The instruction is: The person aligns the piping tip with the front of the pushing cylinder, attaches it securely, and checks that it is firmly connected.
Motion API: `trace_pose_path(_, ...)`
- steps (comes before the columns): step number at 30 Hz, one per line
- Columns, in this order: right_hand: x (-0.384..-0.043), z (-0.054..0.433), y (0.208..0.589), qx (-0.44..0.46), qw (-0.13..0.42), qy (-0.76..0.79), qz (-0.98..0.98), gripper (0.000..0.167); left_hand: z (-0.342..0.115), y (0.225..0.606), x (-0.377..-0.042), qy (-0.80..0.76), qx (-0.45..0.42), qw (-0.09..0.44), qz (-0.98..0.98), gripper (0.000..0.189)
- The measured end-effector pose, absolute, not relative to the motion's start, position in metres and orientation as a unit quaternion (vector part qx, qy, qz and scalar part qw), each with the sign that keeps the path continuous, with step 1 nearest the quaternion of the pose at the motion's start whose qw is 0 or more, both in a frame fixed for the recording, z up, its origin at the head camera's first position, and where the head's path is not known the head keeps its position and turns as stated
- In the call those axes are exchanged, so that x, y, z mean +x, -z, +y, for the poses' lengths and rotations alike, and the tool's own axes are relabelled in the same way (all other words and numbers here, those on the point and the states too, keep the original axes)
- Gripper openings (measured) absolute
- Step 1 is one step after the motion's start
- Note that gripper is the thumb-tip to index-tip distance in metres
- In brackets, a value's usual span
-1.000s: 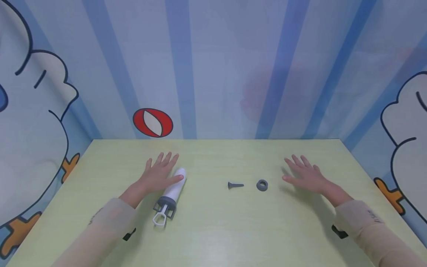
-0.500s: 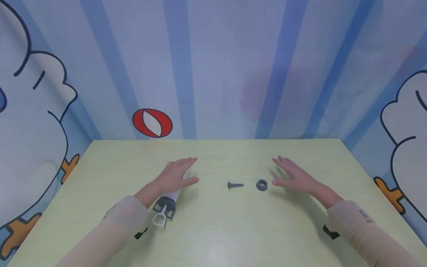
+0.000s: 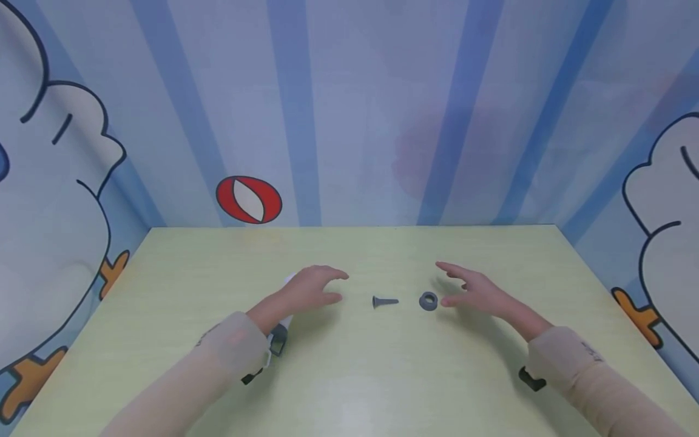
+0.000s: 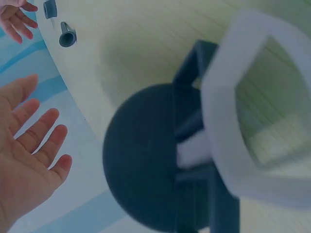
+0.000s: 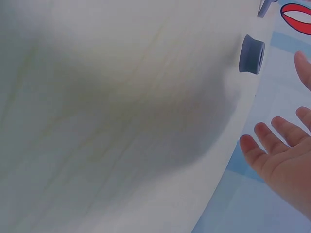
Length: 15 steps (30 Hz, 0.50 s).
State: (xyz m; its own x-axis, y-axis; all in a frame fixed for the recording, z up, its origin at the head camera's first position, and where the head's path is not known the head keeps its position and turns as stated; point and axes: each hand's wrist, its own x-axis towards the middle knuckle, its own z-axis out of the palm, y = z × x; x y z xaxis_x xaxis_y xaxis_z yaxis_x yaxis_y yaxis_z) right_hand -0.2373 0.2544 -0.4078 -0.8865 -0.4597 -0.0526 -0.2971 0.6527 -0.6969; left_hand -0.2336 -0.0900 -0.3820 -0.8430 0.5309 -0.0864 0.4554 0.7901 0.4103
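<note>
A white syringe-like tube with a grey collar (image 3: 279, 335) and a white plunger loop (image 4: 223, 141) lies on the table at the left. My left hand (image 3: 308, 288) hovers over it, hiding most of the white barrel; the fingers reach right and hold nothing. To the right lies a small grey cone-shaped nozzle (image 3: 386, 301), its flared end toward the left hand. Beyond it sits a grey ring-shaped cap (image 3: 428, 308). My right hand (image 3: 477, 293) is just right of this cap, thumb tip close to its edge, with fingers spread and nothing held.
The pale yellow-green table (image 3: 349, 376) ends at a blue striped backdrop (image 3: 360, 121), with cartoon figures on both side walls. Dark wrist-camera pieces show under both sleeves, the left one (image 3: 252, 377) overlapping the plunger end.
Both hands have moved inward: the left to the right across the syringe-like tube toward the nozzle, the right leftward to the cap. The things on the table have stayed put.
</note>
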Motion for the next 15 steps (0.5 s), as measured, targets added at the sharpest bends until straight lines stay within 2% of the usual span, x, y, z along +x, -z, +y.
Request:
trace_pose_path(6,-0.239,0.251,0.41,-0.223,0.123,0.424,0.869,0.07,-0.076,0.387,-0.235,-0.214,0.284,0.115,0.928,0.038)
trace_pose_path(15,-0.237,0.245,0.411,-0.187,0.139,0.46,0.857,0.059,-0.057,0.395,-0.235,-0.172,0.302,0.093,0.933,0.033)
